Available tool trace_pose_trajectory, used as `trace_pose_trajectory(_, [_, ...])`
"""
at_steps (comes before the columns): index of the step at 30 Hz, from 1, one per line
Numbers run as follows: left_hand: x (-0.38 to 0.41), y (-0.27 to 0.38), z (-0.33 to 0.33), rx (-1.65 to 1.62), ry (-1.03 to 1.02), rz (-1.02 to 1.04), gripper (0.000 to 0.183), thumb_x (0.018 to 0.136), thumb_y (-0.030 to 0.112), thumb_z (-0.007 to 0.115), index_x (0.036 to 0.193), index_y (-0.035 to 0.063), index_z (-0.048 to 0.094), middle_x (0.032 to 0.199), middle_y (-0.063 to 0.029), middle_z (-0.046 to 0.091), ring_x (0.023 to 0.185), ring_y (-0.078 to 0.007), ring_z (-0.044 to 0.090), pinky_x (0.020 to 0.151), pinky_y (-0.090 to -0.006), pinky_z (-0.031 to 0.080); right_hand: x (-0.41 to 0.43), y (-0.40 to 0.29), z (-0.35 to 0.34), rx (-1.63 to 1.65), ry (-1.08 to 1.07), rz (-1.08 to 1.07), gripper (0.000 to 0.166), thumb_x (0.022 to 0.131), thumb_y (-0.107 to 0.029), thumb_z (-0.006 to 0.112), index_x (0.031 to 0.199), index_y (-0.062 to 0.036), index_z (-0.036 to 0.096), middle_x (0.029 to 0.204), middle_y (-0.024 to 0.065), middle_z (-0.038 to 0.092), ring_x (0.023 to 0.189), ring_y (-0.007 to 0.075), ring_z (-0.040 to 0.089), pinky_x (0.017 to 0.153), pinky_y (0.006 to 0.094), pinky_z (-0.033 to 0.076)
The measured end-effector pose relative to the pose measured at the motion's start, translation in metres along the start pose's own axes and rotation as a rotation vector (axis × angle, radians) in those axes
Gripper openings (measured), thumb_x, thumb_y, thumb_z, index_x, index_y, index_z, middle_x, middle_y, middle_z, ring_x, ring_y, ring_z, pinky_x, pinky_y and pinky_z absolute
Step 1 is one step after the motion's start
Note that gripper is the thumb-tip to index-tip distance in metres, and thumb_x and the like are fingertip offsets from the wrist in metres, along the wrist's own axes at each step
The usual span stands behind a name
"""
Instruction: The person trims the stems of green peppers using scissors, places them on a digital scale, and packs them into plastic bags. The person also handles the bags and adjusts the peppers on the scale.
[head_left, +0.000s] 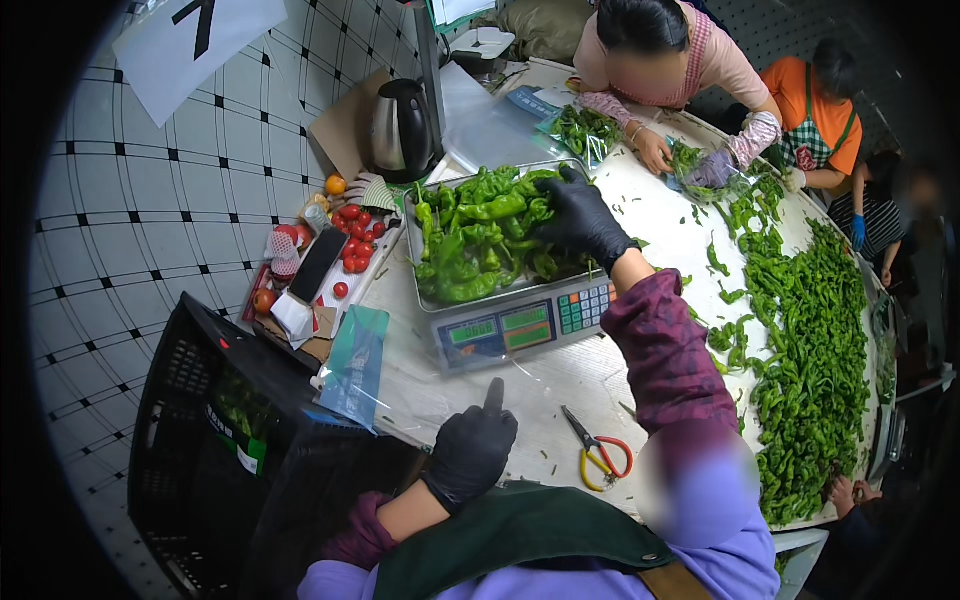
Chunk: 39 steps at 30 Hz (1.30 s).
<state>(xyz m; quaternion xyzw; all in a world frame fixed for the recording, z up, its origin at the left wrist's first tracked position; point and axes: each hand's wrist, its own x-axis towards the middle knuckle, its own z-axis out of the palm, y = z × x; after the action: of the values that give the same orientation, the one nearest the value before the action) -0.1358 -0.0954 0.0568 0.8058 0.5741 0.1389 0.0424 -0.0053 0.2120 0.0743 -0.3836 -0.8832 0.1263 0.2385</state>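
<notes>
A metal tray (444, 308) heaped with green peppers (487, 225) rests on a digital scale (495, 337) with lit displays. My right hand (581, 217), in a black glove, lies on the peppers at the tray's right side; its fingertips are partly hidden, and I cannot tell whether it grips any. My left hand (472, 450), also black-gloved, is below the scale with its index finger extended and the other fingers curled. Near it lies a clear plastic bag with a printed blue-green part (356, 367). Scissors (596, 450) with red and yellow handles lie on the white table (540, 405).
Black crates (225, 450) stand at the lower left. Tomatoes (358, 255), a dark phone (318, 264) and an electric kettle (401, 131) are beyond the bag. A large pile of peppers (810, 360) covers the table's right side. Co-workers (675, 52) work across the table.
</notes>
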Motion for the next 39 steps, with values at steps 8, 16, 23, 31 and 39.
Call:
trace_pose_trajectory(8, [-0.002, -0.001, 0.001, 0.027, -0.066, -0.019, 0.014, 0.071, 0.007, 0.056, 0.083, 0.0015, 0.059, 0.113, -0.0241, 0.056, 0.068, -0.0258, 0.057, 0.060, -0.0384, 0.049, -0.032, -0.007, -0.036, 1.026, 0.249, 0.291, 0.060, 0.071, -0.015, 0.077, 0.121, -0.0028, 0.046, 0.107, 0.0081, 0.056, 0.093, 0.0165, 0.056, 0.079, 0.0290, 0.048])
trace_pose_trajectory(16, [0.007, -0.004, 0.001, -0.060, 0.028, -0.175, 0.035, 0.076, 0.001, 0.050, 0.111, 0.0020, 0.056, 0.119, -0.0171, 0.056, 0.075, -0.0335, 0.062, 0.063, -0.0416, 0.051, -0.173, -0.046, -0.009, 2.373, 0.192, 0.270, 0.058, 0.084, -0.040, 0.058, 0.130, -0.0065, 0.045, 0.130, 0.0152, 0.049, 0.118, 0.0334, 0.047, 0.097, 0.0501, 0.039])
trace_pose_trajectory(23, [0.018, -0.009, -0.002, -0.467, 0.152, -0.239, 0.055, 0.074, -0.007, 0.048, 0.128, 0.0065, 0.049, 0.130, -0.0136, 0.050, 0.091, -0.0233, 0.063, 0.064, -0.0278, 0.049, -0.244, -0.082, -0.006, 2.419, 0.235, 0.413, 0.068, 0.079, -0.039, 0.064, 0.133, -0.0047, 0.041, 0.131, 0.0150, 0.046, 0.120, 0.0326, 0.045, 0.098, 0.0488, 0.038])
trace_pose_trajectory(31, [0.023, 0.000, -0.001, -0.629, 0.162, -0.092, 0.057, 0.074, -0.005, 0.047, 0.130, -0.0025, 0.042, 0.128, -0.0254, 0.046, 0.122, -0.0374, 0.043, 0.101, -0.0385, 0.036, -0.274, -0.096, -0.003, 2.347, 0.209, 0.476, 0.070, 0.079, -0.038, 0.064, 0.135, -0.0058, 0.038, 0.132, 0.0177, 0.044, 0.119, 0.0342, 0.045, 0.096, 0.0483, 0.038])
trace_pose_trajectory(39, [0.022, -0.005, 0.011, -0.728, 0.107, -0.135, 0.061, 0.073, -0.013, 0.048, 0.133, 0.0006, 0.043, 0.134, -0.0158, 0.045, 0.125, -0.0234, 0.041, 0.096, -0.0277, 0.036, -0.277, -0.090, 0.018, 2.608, 0.301, 0.800, 0.060, 0.085, -0.039, 0.060, 0.131, -0.0035, 0.043, 0.128, 0.0165, 0.048, 0.117, 0.0316, 0.047, 0.088, 0.0478, 0.047])
